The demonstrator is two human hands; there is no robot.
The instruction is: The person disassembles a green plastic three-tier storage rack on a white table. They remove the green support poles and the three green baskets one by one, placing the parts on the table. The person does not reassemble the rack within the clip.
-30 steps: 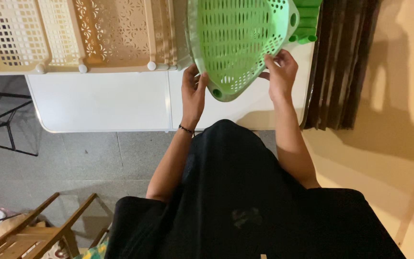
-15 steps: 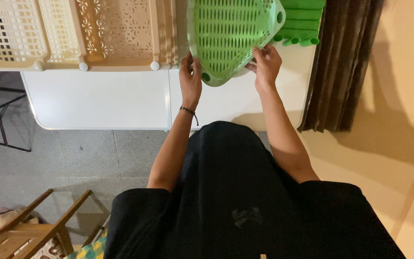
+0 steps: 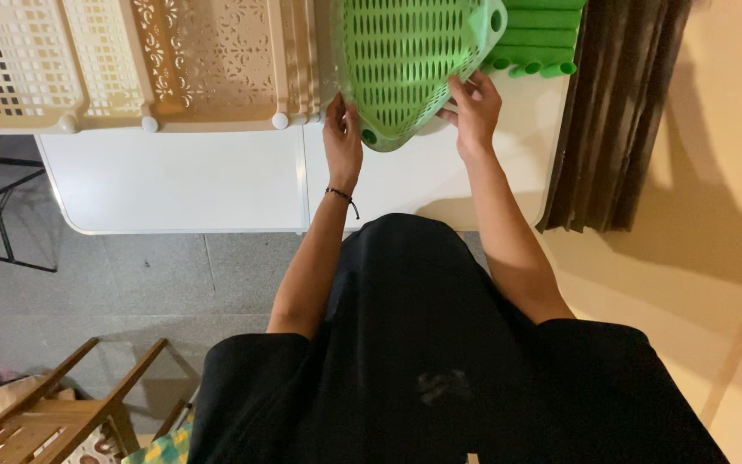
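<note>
Your left hand (image 3: 343, 137) and right hand (image 3: 472, 110) both grasp the green slotted shelf (image 3: 410, 64); green tubes (image 3: 536, 39) lie just beyond it.

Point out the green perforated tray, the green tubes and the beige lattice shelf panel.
green perforated tray (image 3: 405, 60): head view, on its slotted base.
green tubes (image 3: 538, 43): head view, on the stacked tubes' sides.
beige lattice shelf panel (image 3: 208, 56): head view, on its patterned face.

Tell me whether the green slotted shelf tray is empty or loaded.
Empty: the green shelf tray, held by the left hand and right hand, shows only bare slots.
</note>
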